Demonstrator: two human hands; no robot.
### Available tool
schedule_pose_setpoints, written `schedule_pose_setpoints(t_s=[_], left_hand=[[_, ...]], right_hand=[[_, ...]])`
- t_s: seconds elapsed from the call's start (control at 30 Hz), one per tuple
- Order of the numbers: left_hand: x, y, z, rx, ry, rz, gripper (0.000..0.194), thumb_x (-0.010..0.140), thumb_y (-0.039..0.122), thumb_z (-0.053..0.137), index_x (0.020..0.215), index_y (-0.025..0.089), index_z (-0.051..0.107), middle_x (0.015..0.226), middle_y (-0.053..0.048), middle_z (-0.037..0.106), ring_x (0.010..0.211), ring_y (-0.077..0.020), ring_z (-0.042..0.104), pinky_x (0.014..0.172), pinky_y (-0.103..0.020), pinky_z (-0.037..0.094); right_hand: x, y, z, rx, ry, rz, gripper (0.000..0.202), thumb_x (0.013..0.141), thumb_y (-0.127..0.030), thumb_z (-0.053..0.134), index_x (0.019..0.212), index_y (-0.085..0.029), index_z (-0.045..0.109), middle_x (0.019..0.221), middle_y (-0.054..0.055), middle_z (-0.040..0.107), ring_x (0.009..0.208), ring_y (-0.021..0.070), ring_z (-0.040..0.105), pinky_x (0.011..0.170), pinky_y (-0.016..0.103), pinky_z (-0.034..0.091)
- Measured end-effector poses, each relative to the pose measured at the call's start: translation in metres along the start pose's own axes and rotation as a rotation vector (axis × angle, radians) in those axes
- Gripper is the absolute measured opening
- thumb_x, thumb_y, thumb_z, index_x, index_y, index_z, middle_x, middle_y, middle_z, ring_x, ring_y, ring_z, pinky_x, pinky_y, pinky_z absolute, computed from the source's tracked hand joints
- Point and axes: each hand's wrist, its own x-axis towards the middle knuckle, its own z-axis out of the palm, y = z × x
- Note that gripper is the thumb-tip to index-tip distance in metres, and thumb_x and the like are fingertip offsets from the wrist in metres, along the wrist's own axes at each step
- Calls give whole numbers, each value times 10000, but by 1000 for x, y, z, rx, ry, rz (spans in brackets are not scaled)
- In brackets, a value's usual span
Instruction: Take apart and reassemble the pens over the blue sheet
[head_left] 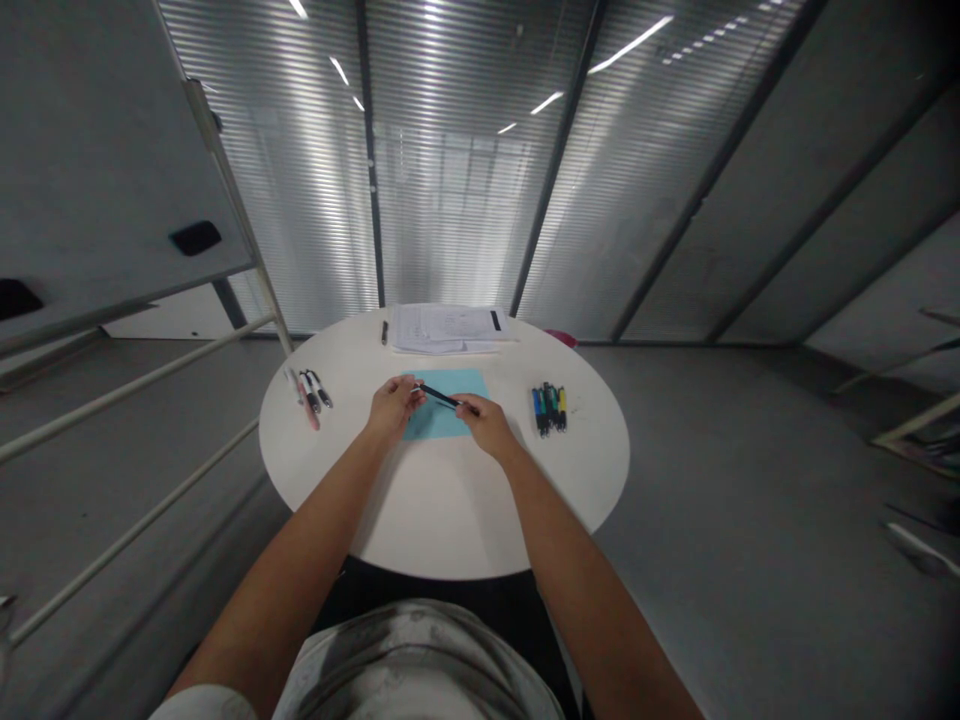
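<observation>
Between my two hands a dark pen point(440, 396) is held, slanting down from left to right. My left hand point(393, 406) pinches its upper left end. The fingers of my right hand point(486, 422) are closed round the lower right end. Both hands are over a light blue sheet point(444, 427) on the round white table point(442, 510). My fingers partly cover both ends of the pen, so its tip cannot be made out.
Several pens and markers point(550, 409) lie in a row on the table's right side. More pens point(310, 392) lie at the left. Printed papers point(448, 328) and a small dark object point(385, 332) are at the back. A whiteboard frame point(274, 295) stands at left.
</observation>
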Motion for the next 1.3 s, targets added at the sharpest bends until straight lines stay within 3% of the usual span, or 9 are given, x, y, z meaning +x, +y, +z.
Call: schedule_pose_setpoints(t_s=[0.27, 0.57, 0.83, 0.93, 1.0, 1.17, 1.3], left_hand=[[-1, -1, 0, 44, -23, -2, 239, 699, 252, 733, 836, 130, 580, 906, -87, 677, 647, -107, 635, 698, -295, 534], [-10, 6, 7, 52, -86, -41, 242, 669, 228, 763, 827, 105, 628, 830, -75, 674, 650, -111, 628, 705, -280, 521], [-13, 7, 7, 50, -203, -99, 324, 655, 172, 762, 948, 94, 647, 778, -65, 671, 638, -123, 637, 676, -270, 523], [-18, 11, 9, 51, -234, -101, 454, 646, 161, 765, 1075, 142, 618, 859, -70, 685, 646, -127, 643, 654, -275, 520], [-22, 15, 12, 48, -244, -92, 540, 633, 144, 766, 1141, 180, 588, 941, -83, 688, 658, -130, 647, 634, -272, 513], [-27, 19, 15, 68, -250, -79, 479, 636, 184, 757, 1092, 153, 613, 984, -112, 677, 653, -136, 643, 610, -273, 504], [-24, 18, 12, 79, -228, -19, 633, 659, 189, 728, 1258, 214, 524, 976, -91, 679, 635, -137, 644, 611, -287, 502]], right_hand=[[-1, 1, 1, -32, 4, -3, 314, 807, -281, 496, 1059, -194, 662, 738, -9, 592, 651, 127, 513, 649, 238, 409], [0, 4, 5, -35, 27, -13, 285, 788, -277, 527, 1033, -201, 652, 717, -13, 573, 635, 128, 511, 628, 239, 409], [-2, 0, 4, -37, 12, 34, 269, 784, -312, 553, 1005, -191, 647, 730, -18, 580, 638, 118, 507, 638, 238, 401], [-1, 1, 5, -30, 6, 36, 268, 787, -321, 549, 1003, -190, 639, 724, -23, 573, 637, 116, 503, 632, 234, 395], [-1, 1, 5, -24, 5, 36, 262, 789, -322, 546, 996, -190, 634, 716, -25, 570, 634, 116, 500, 634, 234, 394], [-1, 0, 4, -30, -6, 21, 234, 794, -317, 542, 967, -190, 634, 711, -23, 569, 638, 117, 498, 640, 236, 387], [-2, 2, 5, -10, -7, 11, 228, 804, -315, 530, 968, -192, 630, 701, -27, 555, 622, 115, 485, 619, 234, 376]])
